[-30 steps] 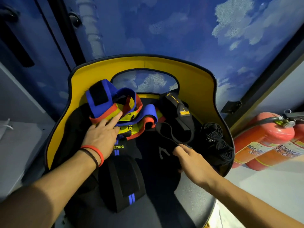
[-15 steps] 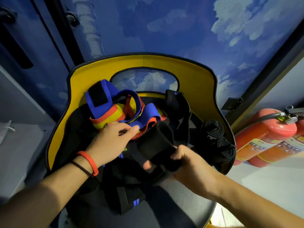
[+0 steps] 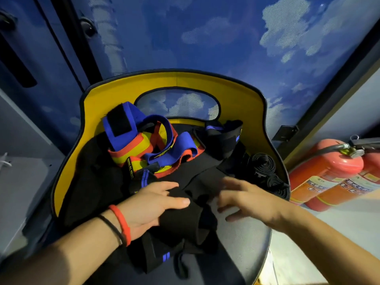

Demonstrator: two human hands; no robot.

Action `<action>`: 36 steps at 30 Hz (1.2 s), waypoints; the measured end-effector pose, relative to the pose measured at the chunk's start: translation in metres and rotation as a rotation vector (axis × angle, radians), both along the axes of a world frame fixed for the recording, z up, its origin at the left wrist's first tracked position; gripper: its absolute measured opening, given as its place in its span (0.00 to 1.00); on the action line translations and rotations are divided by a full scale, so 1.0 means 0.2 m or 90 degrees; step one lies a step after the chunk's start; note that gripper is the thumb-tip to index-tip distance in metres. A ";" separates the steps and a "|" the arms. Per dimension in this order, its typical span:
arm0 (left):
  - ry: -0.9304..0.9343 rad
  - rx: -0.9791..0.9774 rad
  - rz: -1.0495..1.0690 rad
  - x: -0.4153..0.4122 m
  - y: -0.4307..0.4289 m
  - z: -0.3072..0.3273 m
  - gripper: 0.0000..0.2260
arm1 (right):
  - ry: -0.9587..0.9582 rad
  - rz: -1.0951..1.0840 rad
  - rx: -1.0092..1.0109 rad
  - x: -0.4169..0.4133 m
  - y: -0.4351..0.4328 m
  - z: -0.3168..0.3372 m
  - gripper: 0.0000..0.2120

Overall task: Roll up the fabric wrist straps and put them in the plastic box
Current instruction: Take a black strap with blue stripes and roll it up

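Observation:
A heap of fabric wrist straps lies on a chair seat (image 3: 242, 239). Black straps with blue stripes (image 3: 185, 225) fill the front and middle. Blue, orange and yellow straps (image 3: 144, 145) are tangled at the back left. Rolled black straps (image 3: 262, 164) sit at the right edge of the seat. My left hand (image 3: 152, 202) lies flat with straight fingers on a black strap. My right hand (image 3: 244, 197) hovers with spread fingers over the same strap, blurred by motion. No plastic box is in view.
The chair has a yellow backrest (image 3: 238, 93) with a window-shaped cutout. Two red fire extinguishers (image 3: 327, 177) lie on the floor at the right. A blue wall with painted clouds (image 3: 205, 33) is behind, and a grey cabinet (image 3: 24, 171) stands at the left.
My right hand has let go of the black strap it was gripping and now spreads open above it. My left hand has slid right from the coloured straps onto the black strap.

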State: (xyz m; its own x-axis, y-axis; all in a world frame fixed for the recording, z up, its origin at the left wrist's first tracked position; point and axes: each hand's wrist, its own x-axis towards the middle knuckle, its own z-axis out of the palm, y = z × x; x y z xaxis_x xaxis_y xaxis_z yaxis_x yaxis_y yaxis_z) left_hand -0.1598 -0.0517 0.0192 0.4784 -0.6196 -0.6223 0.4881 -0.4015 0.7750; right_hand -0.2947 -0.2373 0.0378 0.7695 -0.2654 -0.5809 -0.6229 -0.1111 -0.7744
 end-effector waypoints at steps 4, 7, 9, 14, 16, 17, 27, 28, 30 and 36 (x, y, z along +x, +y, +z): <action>0.005 0.024 -0.085 -0.09 -0.02 -0.05 0.29 | 0.027 -0.063 -0.079 0.04 -0.04 -0.14 0.28; -0.034 0.043 -0.193 -0.15 -0.02 -0.08 0.19 | -0.002 -0.154 -0.064 0.06 -0.05 -0.24 0.29; -0.053 0.050 -0.245 -0.16 -0.02 -0.11 0.17 | -0.023 -0.197 -0.113 0.07 -0.04 -0.28 0.28; -0.139 0.100 -0.303 -0.17 -0.04 -0.14 0.08 | -0.189 -0.182 -0.374 0.03 0.03 -0.26 0.18; -0.182 0.094 -0.224 -0.17 -0.06 -0.14 0.02 | -0.283 -0.110 -0.474 0.01 0.08 -0.23 0.16; -0.186 0.081 -0.173 -0.17 -0.08 -0.13 0.05 | -0.309 -0.071 -0.507 0.00 0.10 -0.22 0.15; -0.081 -0.047 0.102 -0.10 -0.12 -0.10 0.35 | -0.390 0.374 -0.756 -0.06 0.24 -0.17 0.07; -0.081 -0.056 0.109 -0.07 -0.13 -0.11 0.33 | -0.393 0.409 -0.767 -0.06 0.25 -0.18 0.08; -0.110 -0.070 0.108 -0.04 -0.15 -0.14 0.22 | -0.387 0.430 -0.733 -0.06 0.25 -0.20 0.09; -0.165 -0.107 0.096 0.01 -0.13 -0.17 0.20 | -0.357 0.080 -0.395 -0.04 0.23 -0.12 0.08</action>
State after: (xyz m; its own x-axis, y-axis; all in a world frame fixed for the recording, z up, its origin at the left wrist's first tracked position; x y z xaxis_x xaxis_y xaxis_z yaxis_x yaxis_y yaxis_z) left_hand -0.1580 -0.0767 -0.0140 0.7014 -0.6131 -0.3636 0.3107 -0.1962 0.9300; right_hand -0.3026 -0.1907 0.0139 0.9453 -0.3039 0.1188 -0.1192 -0.6605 -0.7413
